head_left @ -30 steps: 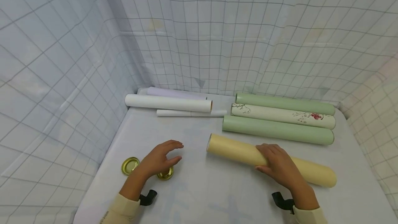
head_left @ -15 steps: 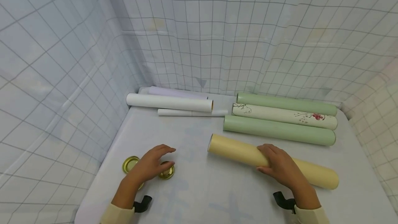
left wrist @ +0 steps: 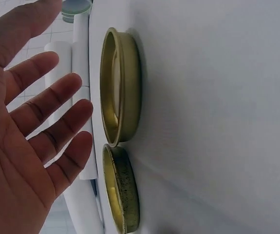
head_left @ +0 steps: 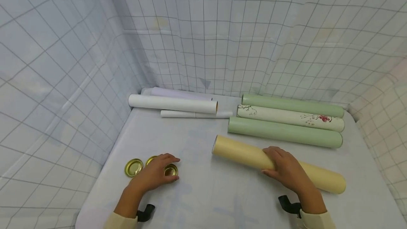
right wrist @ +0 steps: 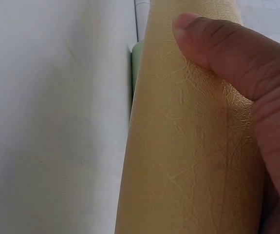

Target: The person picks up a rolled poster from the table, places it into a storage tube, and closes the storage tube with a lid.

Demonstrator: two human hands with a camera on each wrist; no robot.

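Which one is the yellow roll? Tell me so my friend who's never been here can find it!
Start at the white table and look at its right half. Nearer the person than the lower green roll lies the yellow roll, with the right hand gripping it. It's the only yellow one; its neighbours are green, or pale with flowers.

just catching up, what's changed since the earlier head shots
In the head view, the left hand drew down and left, and a gold lid now shows by its knuckles. Nothing was visibly gripped or released. The right hand still holds the yellow roll; the green rolls stay put.
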